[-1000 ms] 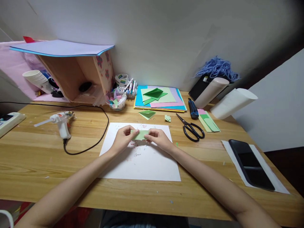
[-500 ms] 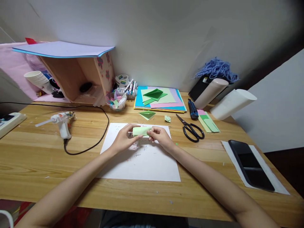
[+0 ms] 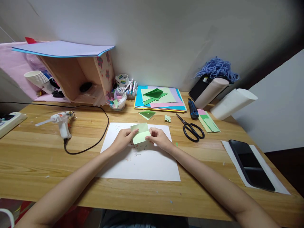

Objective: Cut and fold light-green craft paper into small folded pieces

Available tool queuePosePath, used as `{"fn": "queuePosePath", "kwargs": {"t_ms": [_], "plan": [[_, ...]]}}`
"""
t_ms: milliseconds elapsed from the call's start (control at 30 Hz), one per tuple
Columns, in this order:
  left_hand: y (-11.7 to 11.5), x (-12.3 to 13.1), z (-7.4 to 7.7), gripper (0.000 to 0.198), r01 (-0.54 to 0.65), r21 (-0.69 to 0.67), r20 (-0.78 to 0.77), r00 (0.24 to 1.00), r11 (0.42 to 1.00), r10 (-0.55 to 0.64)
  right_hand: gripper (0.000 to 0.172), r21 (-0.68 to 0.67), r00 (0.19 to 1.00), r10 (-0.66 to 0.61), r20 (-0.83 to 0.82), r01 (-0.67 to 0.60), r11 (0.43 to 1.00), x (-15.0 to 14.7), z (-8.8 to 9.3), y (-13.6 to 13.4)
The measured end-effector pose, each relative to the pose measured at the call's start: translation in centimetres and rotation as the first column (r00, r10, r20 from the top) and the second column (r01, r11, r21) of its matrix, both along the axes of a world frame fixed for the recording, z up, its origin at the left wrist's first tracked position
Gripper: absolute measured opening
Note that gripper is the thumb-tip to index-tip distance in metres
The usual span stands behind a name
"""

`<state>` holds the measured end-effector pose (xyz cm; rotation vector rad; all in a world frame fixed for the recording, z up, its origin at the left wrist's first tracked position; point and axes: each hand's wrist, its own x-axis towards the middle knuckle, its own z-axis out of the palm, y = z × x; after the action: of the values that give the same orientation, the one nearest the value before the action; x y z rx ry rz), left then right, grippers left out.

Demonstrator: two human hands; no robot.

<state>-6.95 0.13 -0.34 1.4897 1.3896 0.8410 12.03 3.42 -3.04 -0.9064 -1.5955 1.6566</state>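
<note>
A small light green square of paper [image 3: 141, 133] with a crease across its middle is held above the marked white sheet [image 3: 152, 164]. My left hand [image 3: 123, 138] pinches its left side, thumb on top and fingers hidden beneath. At the right edge, my right hand [image 3: 159, 138] grips the same paper between thumb and fingers. Just beyond the sheet lie a folded green paper triangle [image 3: 147, 114] and a little folded pale green paper piece [image 3: 167, 118]. Black-handled scissors [image 3: 190, 127] rest to the right of my right hand.
A glue gun [image 3: 62, 123] with a looping black cord is on the left. Behind stand an open box [image 3: 104, 72], a clear bowl of scraps [image 3: 116, 106] and stacked coloured paper [image 3: 161, 108]. To the right are a utility knife [image 3: 193, 109], paper strips [image 3: 209, 122] and a phone [image 3: 250, 164].
The light green paper was folded into a narrow strip and is now opened out to a creased square. My left thumb has moved onto its upper face.
</note>
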Motion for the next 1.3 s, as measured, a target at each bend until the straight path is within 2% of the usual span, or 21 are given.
{"fn": "queuePosePath", "kwargs": {"t_ms": [67,133,167,200,267,333,400,467,500,533,600,667,733,933,1033,1300], "plan": [[0.1,0.1,0.0,0.049,-0.011,-0.051,0.041,0.999,0.999,0.013,0.04,0.062,0.997,-0.074,-0.03,0.076,0.995,-0.1,0.1,-0.3],[0.2,0.0,0.0,0.048,-0.036,-0.064,0.052,0.998,0.997,0.039,0.053,0.197,0.991,-0.131,-0.037,0.136,0.971,-0.2,0.4,-0.6],[0.3,-0.1,0.1,0.047,-0.055,-0.044,0.041,0.998,0.998,0.056,0.055,0.285,0.992,-0.125,-0.012,0.123,0.951,-0.2,0.6,-0.8],[0.3,-0.2,0.0,0.046,-0.068,-0.006,0.021,0.997,0.998,0.068,0.05,0.37,0.994,-0.103,0.033,0.083,0.925,-0.1,0.8,-0.9],[0.4,-0.4,-0.1,0.042,-0.067,0.111,-0.049,0.996,0.992,0.073,0.027,0.502,0.988,-0.067,0.142,-0.014,0.865,-0.1,1.0,-1.0],[0.4,-0.5,-0.3,0.03,-0.051,0.253,-0.169,0.981,0.966,0.096,0.009,0.586,0.97,-0.094,0.223,-0.057,0.808,0.0,1.1,-1.1],[0.2,-0.5,-0.3,0.021,-0.067,0.398,-0.309,0.929,0.915,0.202,0.008,0.659,0.947,-0.166,0.277,-0.061,0.749,0.1,1.0,-1.0],[0.0,-0.4,-0.1,0.038,-0.063,0.519,-0.413,0.854,0.853,0.315,0.007,0.729,0.916,-0.24,0.322,-0.078,0.68,0.1,0.8,-0.9],[-0.2,-0.3,0.0,0.04,-0.029,0.543,-0.453,0.831,0.839,0.322,0.006,0.759,0.902,-0.272,0.336,-0.088,0.645,0.1,0.8,-0.9],[-0.3,-0.2,0.2,0.036,0.028,0.537,-0.493,0.821,0.843,0.287,0.006,0.783,0.891,-0.294,0.345,-0.1,0.614,0.1,0.7,-0.8],[-0.6,-0.1,0.6,0.021,0.172,0.457,-0.565,0.814,0.872,0.136,0.006,0.806,0.883,-0.299,0.362,-0.135,0.577,0.1,0.7,-0.8],[-0.8,0.0,0.8,0.02,0.268,0.357,-0.602,0.798,0.895,0.001,0.007,0.793,0.883,-0.261,0.391,-0.179,0.583,0.1,0.7,-0.8],[-1.0,0.1,0.9,0.025,0.285,0.3,-0.617,0.785,0.911,-0.042,0.008,0.758,0.885,-0.213,0.415,-0.207,0.618,0.1,0.7,-0.7],[-1.2,0.0,0.8,0.021,0.214,0.208,-0.628,0.777,0.954,-0.037,0.012,0.667,0.902,-0.178,0.393,-0.146,0.73,0.1,0.8,-0.3],[-1.1,-0.1,0.7,0.022,0.148,0.186,-0.635,0.773,0.971,0.004,0.013,0.624,0.894,-0.207,0.397,-0.097,0.776,-0.1,0.6,0.0],[-0.9,0.0,0.2,0.021,0.092,0.181,-0.632,0.774,0.979,0.044,0.014,0.634,0.821,-0.321,0.473,-0.064,0.771,-0.6,0.3,-0.3]]}}
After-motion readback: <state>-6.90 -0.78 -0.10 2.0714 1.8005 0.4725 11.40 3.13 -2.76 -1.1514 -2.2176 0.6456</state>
